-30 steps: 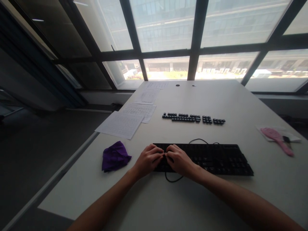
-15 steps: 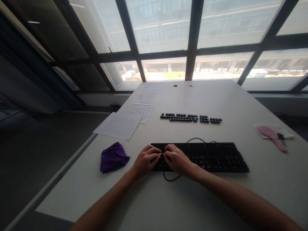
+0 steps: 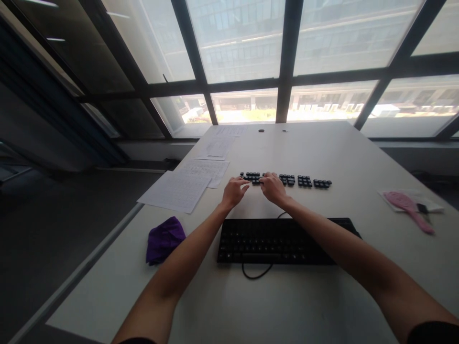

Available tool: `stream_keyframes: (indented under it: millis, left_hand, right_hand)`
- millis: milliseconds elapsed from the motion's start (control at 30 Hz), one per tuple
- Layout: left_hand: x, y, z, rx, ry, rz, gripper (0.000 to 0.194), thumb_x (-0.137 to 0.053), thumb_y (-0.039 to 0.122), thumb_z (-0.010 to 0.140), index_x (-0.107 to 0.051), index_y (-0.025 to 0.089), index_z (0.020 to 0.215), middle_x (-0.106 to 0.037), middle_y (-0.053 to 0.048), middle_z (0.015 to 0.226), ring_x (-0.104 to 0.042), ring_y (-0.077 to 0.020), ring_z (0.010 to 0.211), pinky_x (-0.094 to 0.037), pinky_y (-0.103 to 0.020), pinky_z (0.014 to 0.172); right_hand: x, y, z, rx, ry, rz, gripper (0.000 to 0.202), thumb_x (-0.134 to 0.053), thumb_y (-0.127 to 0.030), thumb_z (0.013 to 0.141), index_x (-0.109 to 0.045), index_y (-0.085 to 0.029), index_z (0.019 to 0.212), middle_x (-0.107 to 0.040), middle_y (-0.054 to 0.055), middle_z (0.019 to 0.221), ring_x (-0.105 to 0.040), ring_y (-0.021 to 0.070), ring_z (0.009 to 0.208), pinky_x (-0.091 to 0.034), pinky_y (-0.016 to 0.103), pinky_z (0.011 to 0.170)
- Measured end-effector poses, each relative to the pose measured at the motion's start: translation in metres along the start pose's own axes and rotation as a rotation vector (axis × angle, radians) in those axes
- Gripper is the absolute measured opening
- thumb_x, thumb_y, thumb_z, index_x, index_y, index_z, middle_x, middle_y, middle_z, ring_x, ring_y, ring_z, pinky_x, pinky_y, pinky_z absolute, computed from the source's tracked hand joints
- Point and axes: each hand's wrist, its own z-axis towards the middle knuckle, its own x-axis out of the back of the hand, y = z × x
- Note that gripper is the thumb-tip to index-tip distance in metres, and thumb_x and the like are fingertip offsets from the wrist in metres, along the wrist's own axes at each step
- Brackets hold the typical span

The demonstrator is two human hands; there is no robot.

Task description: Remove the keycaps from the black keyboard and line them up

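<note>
My left hand (image 3: 235,192) reaches to the left part of the loose black keycaps (image 3: 304,181) laid out in rows. Its thumb and fingers are apart, with fingertips at the keycaps and nothing visible between them. Beside it, my right hand (image 3: 274,187) bends its fingers down onto the same rows. Those fingers are drawn together, and whatever they grip is hidden. Nearer to me lies a black keyboard (image 3: 261,243), its right end covered by my right forearm. A looped cable (image 3: 257,278) shows at its front edge.
A crumpled purple cloth (image 3: 165,240) lies left of the keyboard, partly behind my left forearm. Printed paper sheets (image 3: 175,191) run along the table's left edge. At the right are a pink hairbrush (image 3: 409,210) and a small brush (image 3: 423,210). Windows stand beyond the white table (image 3: 315,148).
Both hands have left the keyboard and moved forward to the loose keycaps. The keyboard's left part now shows uncovered. My left forearm now overlaps the purple cloth's edge.
</note>
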Motion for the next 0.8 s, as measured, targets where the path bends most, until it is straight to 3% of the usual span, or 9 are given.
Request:
stream_keyframes:
  millis: [133, 300, 467, 667, 800]
  left_hand:
    - [-0.023, 0.0, 0.022, -0.013, -0.046, 0.093, 0.022, -0.067, 0.021, 0.087, -0.076, 0.024, 0.106, -0.07, -0.006, 0.102, -0.056, -0.0229, 0.099, -0.048, -0.036, 0.092]
    - [-0.033, -0.002, 0.028, -0.026, -0.064, 0.138, 0.018, -0.068, 0.02, 0.085, -0.079, 0.024, 0.099, -0.07, -0.006, 0.1, -0.054, -0.0233, 0.1, -0.048, -0.036, 0.09]
    - [-0.03, -0.004, 0.027, -0.078, -0.091, 0.05, 0.015, -0.067, 0.018, 0.085, -0.079, 0.022, 0.093, -0.074, -0.005, 0.103, -0.057, -0.0223, 0.097, -0.047, -0.037, 0.091]
    - [-0.024, -0.002, 0.024, 0.015, -0.112, -0.003, 0.011, -0.072, 0.021, 0.08, -0.08, 0.022, 0.087, -0.076, -0.004, 0.092, -0.061, -0.0227, 0.094, -0.048, -0.036, 0.092]
    - [-0.008, 0.003, 0.011, 0.042, -0.079, -0.004, 0.008, -0.075, 0.024, 0.078, -0.08, 0.022, 0.085, -0.076, -0.005, 0.088, -0.063, -0.0231, 0.091, -0.049, -0.036, 0.09]
  right_hand:
    - [-0.012, 0.002, 0.014, 0.042, -0.048, -0.071, 0.026, -0.05, -0.016, 0.095, -0.075, -0.013, 0.101, -0.061, 0.018, 0.111, -0.048, 0.0286, 0.107, -0.039, 0.036, 0.089]
    - [-0.021, 0.003, 0.017, 0.071, -0.069, -0.072, 0.028, -0.048, -0.016, 0.096, -0.075, -0.012, 0.093, -0.063, 0.017, 0.11, -0.046, 0.028, 0.107, -0.037, 0.036, 0.088]
    - [-0.023, 0.005, 0.018, 0.122, -0.081, -0.076, 0.029, -0.046, -0.014, 0.097, -0.075, -0.012, 0.092, -0.067, 0.015, 0.103, -0.048, 0.0268, 0.104, -0.035, 0.036, 0.087]
    - [-0.019, 0.002, 0.021, 0.153, -0.091, -0.079, 0.026, -0.048, -0.01, 0.094, -0.073, -0.011, 0.094, -0.069, 0.016, 0.102, -0.05, 0.027, 0.104, -0.032, 0.037, 0.09]
    - [-0.012, -0.007, 0.02, 0.155, -0.079, -0.072, 0.023, -0.049, -0.009, 0.092, -0.073, -0.01, 0.092, -0.069, 0.017, 0.1, -0.052, 0.0278, 0.104, -0.033, 0.038, 0.091]
